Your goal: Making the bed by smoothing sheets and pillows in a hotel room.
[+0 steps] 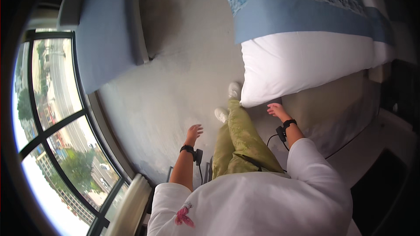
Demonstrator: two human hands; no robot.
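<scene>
Left fingers: left hand point(194, 132) spread, empty, over grey floor point(175, 83).
Right fingers: right hand point(276, 110) loosely open, holding nothing.
Duvet: white duvet point(306, 65) corner just beyond right fingertips.
Containers: none seen.

1. Daylight pours in through the large window point(57, 118) at the left; its lower panes glare to near white.
2. The grey floor point(175, 87) is evenly lit, with a soft dark shadow near the top centre.
3. The white bedding point(302, 65) is bright but keeps its folds.
4. The right side and the corners fall into deep black.
5. Fisheye distortion bends the window bars and bed edge toward the rim.
6. The centre is fairly sharp; the edges are soft.
</scene>
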